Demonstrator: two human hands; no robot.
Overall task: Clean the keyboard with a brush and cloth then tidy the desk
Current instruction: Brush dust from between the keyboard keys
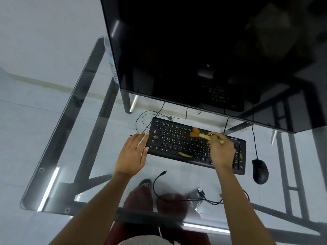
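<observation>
Nearest the wearer, a loose black cable (185, 198) is seen lying in a curl on the glass desk (58, 156), below and between the two wrists; it has not been tidied, so that part of the task is judged still to come.

Further out, the left hand (132, 154) is laid flat and released, fingers spread, its fingertips pressed against the left edge of the black keyboard (177, 144). Nothing is gripped by it — the hand is probably placed there to brace the keyboard so that it does not slide on the smooth glass while being brushed.

To the right of that, the right hand (222, 151) is closed around the pale handle of a brush (200, 134), held over the right half of the keys. The bristles are pointed up and to the left of the knuckles and are set on the upper key rows, near the middle — an angle that would let dust be swept along the rows. A black mouse (260, 171) is left just beyond the right hand, beside the keyboard's right end.

No cloth can be made out. Farthest off, beyond both hands, a dark monitor (212, 50) is stood, its screen off.
</observation>
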